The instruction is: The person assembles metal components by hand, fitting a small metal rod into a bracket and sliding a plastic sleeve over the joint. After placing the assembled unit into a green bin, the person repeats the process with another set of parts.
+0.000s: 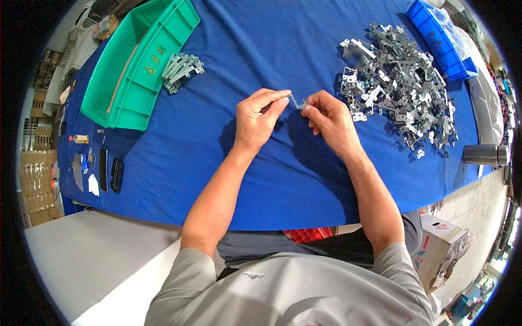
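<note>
Between my two hands, above the blue cloth, is a small metal bracket (296, 102), thin and silvery; its exact shape is hard to make out. My left hand (260, 117) pinches one end between thumb and fingertips. The other end sits in the closed thumb and fingers of my right hand (328, 118). To the right lies a large heap of metal brackets (399, 87), silver and dark, piled loosely. A smaller cluster of flat metal pieces (182, 69) rests on the left, against the green bin.
A green plastic bin (144, 81) stands at the upper left and a blue crate (443, 43) with plastic film at the upper right. A metal flask (485, 155) lies near the right edge. A phone (104, 170) and a black case (116, 175) lie at the left.
</note>
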Demonstrator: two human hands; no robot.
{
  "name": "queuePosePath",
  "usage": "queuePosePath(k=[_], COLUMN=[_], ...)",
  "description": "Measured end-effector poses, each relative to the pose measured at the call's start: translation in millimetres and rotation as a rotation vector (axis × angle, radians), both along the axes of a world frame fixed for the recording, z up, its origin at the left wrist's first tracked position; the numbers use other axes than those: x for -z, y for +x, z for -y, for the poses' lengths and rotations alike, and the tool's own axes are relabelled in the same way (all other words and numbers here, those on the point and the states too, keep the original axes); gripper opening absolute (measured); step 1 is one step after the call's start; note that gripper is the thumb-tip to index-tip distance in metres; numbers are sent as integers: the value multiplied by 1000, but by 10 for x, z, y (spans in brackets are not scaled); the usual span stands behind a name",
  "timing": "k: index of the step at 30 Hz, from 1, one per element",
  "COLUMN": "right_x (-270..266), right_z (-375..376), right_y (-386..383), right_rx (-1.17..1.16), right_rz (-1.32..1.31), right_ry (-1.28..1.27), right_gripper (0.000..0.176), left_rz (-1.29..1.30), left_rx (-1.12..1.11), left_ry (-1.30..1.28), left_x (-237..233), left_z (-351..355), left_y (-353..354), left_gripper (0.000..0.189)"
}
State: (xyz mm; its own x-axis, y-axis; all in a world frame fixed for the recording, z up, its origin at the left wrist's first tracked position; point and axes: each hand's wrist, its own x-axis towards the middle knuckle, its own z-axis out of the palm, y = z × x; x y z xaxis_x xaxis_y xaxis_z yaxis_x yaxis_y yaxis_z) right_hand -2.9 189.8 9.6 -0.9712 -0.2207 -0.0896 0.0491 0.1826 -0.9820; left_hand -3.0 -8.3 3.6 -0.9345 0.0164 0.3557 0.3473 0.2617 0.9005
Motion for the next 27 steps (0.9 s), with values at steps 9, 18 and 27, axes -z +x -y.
queuePosePath(k=[9, 18, 27], right_x=[-87, -70, -121], right_z=[-44, 13, -39], right_y=[-45, -19, -33], right_rx=[-28, 83, 156], right_rz=[176, 65, 46], right_ry=[-235, -214, -257], right_gripper=[20, 18, 18], left_rz=[-76, 124, 214], left_rx=[64, 71, 55], left_ry=[-50, -44, 26], left_x=[-2, -11, 13], left_z=[-27, -78, -95], left_y=[15, 58, 75], left_gripper=[14, 16, 15])
